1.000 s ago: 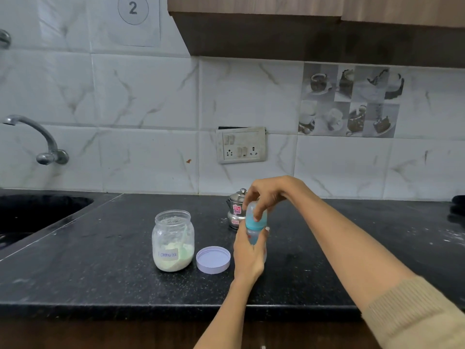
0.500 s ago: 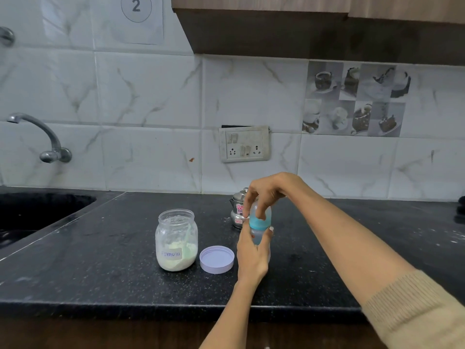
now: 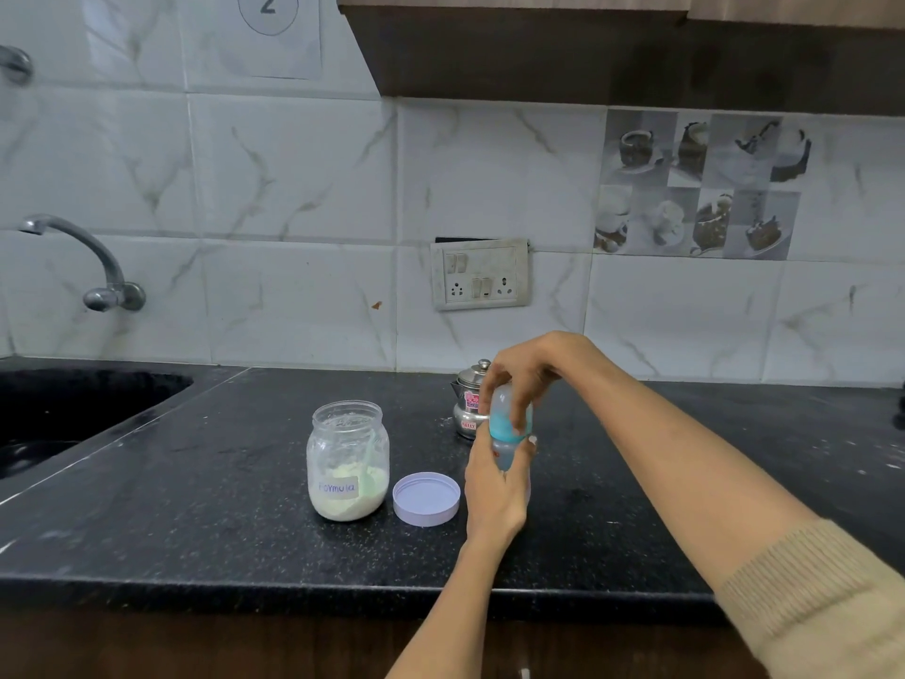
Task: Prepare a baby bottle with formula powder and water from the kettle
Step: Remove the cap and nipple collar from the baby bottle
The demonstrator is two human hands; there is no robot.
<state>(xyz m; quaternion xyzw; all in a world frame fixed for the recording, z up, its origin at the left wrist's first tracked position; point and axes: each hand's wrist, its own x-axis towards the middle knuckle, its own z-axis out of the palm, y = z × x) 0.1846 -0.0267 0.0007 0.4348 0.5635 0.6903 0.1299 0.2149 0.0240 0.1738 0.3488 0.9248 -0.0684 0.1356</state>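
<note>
Marble-look wall tiles backed a black speckled table (image 3: 196,521), with a dark sink (image 3: 73,414) set in at far left under a chrome tap (image 3: 93,267) and a switch-and-socket plate (image 3: 482,275) on the wall. Item: baby bottle (image 3: 507,445), upright near the table's middle, its clear body gripped by the left hand (image 3: 497,487), fingers curled round it. Item: teal cap assembly (image 3: 507,423) at the bottle's top, gripped from above by the right hand (image 3: 534,365), fingertips curled round it and its clear dome; whether it was being loosened or tightened could not be told. Handling note, as judgement: the step appeared to be a twist of the cap on the bottle, best done with the lower hand holding the body firmly but without squeezing, the bottle kept vertical, and the turn made from the collar, not the soft dome. Item: glass jar (image 3: 347,463), open, part-filled with pale powder, a handwritten label reading "Formula"; it stood just left of the bottle. Item: lilac lid (image 3: 426,498), lying inside-up between jar and bottle. Item: small steel kettle (image 3: 467,399), lidded, behind the hands, with a pink sticker and a red tag, both illegible. Item: paper sign (image 3: 267,22) on the wall, a circled "2".
</note>
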